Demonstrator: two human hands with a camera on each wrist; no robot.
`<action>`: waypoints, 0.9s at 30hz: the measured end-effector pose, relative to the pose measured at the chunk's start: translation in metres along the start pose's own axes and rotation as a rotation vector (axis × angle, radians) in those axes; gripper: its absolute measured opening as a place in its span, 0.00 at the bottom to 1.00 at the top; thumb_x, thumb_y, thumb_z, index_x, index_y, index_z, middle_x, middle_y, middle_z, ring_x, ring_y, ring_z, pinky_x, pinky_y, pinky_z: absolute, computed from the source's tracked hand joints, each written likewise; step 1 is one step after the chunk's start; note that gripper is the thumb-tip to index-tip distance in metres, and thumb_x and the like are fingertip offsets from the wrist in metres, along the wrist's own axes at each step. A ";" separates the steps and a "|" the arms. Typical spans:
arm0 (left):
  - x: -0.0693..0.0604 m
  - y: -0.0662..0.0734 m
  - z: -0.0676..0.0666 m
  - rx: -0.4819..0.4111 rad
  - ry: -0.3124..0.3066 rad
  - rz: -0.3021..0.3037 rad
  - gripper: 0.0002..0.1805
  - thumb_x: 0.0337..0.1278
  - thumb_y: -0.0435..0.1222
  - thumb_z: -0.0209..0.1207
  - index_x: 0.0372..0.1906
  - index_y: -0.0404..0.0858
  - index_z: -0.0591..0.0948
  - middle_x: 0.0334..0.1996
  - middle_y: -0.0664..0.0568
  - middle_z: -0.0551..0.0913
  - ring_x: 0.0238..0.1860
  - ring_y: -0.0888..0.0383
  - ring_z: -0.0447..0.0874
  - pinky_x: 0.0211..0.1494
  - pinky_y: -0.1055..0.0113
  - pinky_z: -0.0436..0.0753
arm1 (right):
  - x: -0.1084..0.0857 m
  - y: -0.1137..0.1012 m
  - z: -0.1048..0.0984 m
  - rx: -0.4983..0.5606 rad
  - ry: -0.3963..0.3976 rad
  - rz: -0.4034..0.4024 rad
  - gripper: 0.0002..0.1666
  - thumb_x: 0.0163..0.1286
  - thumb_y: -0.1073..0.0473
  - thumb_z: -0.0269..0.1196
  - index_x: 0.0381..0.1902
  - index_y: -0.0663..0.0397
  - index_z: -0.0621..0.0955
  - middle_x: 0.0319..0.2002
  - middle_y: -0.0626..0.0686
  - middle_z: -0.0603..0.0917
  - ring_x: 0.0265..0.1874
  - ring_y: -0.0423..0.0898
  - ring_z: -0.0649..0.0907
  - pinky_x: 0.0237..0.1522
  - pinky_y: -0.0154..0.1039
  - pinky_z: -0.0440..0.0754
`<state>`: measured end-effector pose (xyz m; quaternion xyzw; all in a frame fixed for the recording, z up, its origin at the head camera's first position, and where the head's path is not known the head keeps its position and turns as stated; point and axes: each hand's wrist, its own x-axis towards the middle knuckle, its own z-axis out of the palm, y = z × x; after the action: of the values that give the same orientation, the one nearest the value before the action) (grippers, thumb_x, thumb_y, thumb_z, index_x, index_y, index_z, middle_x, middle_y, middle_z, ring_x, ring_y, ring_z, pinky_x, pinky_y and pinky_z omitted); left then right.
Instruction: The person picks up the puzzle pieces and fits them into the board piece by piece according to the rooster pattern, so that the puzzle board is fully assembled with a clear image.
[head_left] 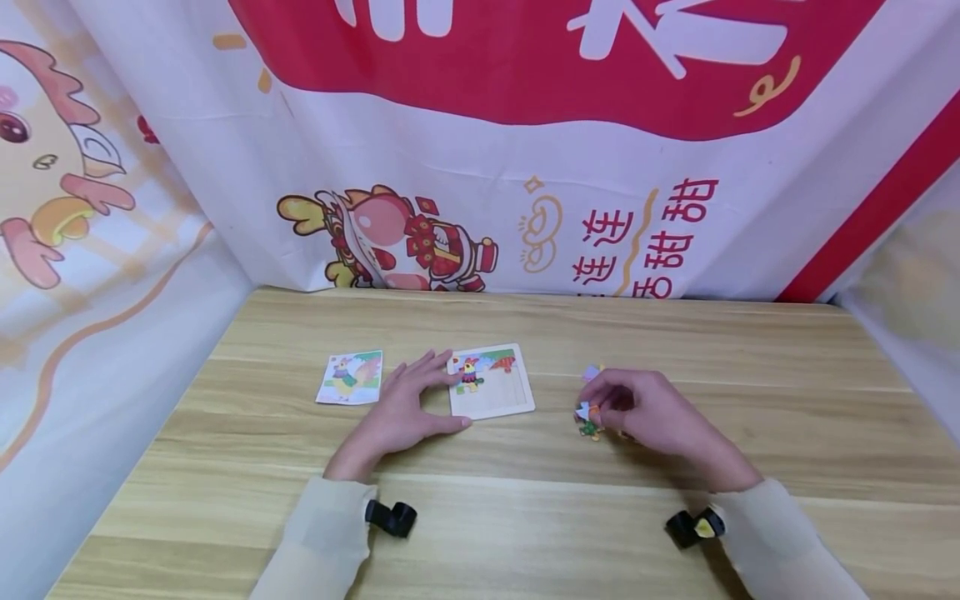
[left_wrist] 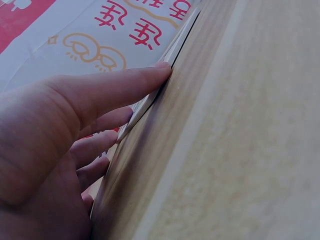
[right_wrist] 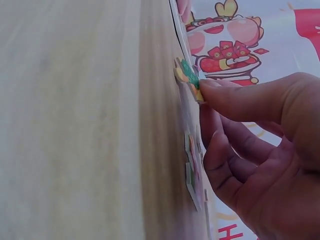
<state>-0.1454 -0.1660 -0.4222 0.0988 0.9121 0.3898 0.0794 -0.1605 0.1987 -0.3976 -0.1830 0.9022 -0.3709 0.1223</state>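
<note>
The left hand (head_left: 401, 408), fingers spread, touches the puzzle tray (head_left: 491, 403) at nine o'clock; toward three, the right hand (head_left: 641, 408) pinches a jigsaw piece (right_wrist: 189, 76).

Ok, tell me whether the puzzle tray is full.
Partly filled: in the head view, the puzzle tray holds pieces along its top and upper left; its lower right is bare.

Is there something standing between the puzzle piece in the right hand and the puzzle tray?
Nothing visible does. In the head view, only tabletop shows between the puzzle piece, pinched in the right hand, and the puzzle tray. The left hand touches the tray's left side, outside this path.
</note>
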 end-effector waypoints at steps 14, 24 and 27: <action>-0.002 0.001 -0.001 0.007 0.009 0.000 0.35 0.53 0.49 0.80 0.67 0.45 0.85 0.86 0.55 0.63 0.90 0.47 0.48 0.91 0.39 0.37 | 0.025 -0.016 0.007 0.198 -0.049 0.027 0.09 0.72 0.60 0.73 0.49 0.48 0.90 0.43 0.52 0.89 0.43 0.49 0.85 0.43 0.36 0.86; -0.001 0.001 0.000 -0.003 0.009 0.003 0.35 0.54 0.50 0.80 0.67 0.45 0.85 0.86 0.55 0.63 0.90 0.48 0.48 0.91 0.39 0.36 | 0.055 -0.040 0.020 0.310 -0.034 0.062 0.12 0.72 0.61 0.73 0.52 0.46 0.89 0.46 0.52 0.89 0.47 0.51 0.85 0.51 0.44 0.86; -0.001 0.001 0.000 0.001 0.008 0.003 0.36 0.54 0.50 0.80 0.68 0.45 0.85 0.86 0.55 0.63 0.90 0.48 0.48 0.91 0.39 0.36 | 0.062 -0.044 0.025 0.341 -0.035 0.069 0.13 0.72 0.61 0.74 0.52 0.46 0.90 0.47 0.53 0.89 0.48 0.51 0.85 0.51 0.43 0.85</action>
<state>-0.1442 -0.1661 -0.4215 0.0988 0.9124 0.3901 0.0750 -0.1972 0.1279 -0.3885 -0.1347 0.8298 -0.5108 0.1799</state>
